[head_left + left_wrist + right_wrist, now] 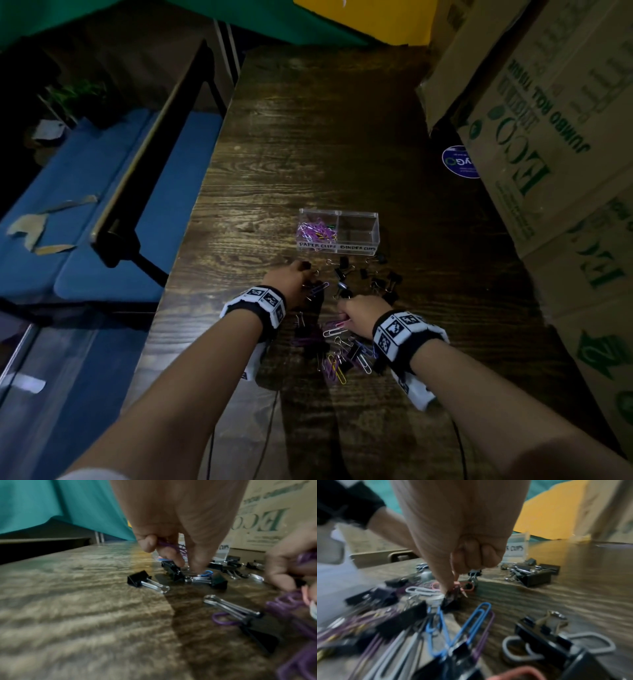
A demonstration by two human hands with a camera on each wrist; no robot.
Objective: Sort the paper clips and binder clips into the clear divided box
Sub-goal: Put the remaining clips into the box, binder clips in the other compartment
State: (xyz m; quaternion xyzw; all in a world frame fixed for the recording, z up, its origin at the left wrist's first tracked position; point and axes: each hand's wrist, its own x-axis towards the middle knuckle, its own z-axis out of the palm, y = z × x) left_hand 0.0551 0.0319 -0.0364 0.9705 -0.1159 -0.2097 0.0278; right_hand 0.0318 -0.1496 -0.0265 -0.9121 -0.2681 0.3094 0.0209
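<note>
Cardboard cartons [534,137] crowd the counter's [308,137] right edge, and the clear divided box [338,231] sits mid-counter with paper clips [317,230] in its left compartment. Just nearer, among scattered binder clips [380,281], the left hand [291,281] pinches purple paper clips [178,547]. The right hand [359,310] pinches a pink one [465,586].

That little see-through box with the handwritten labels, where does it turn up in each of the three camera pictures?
Head: the clear divided box sits on the table beyond both hands, centre of the picture.
Left wrist: only a slice with the label end "CLIPS", behind the left hand.
Right wrist: its labelled corner, just right of the right hand.
Shared landmark: the black binder clips scattered just in front of the box.
</note>
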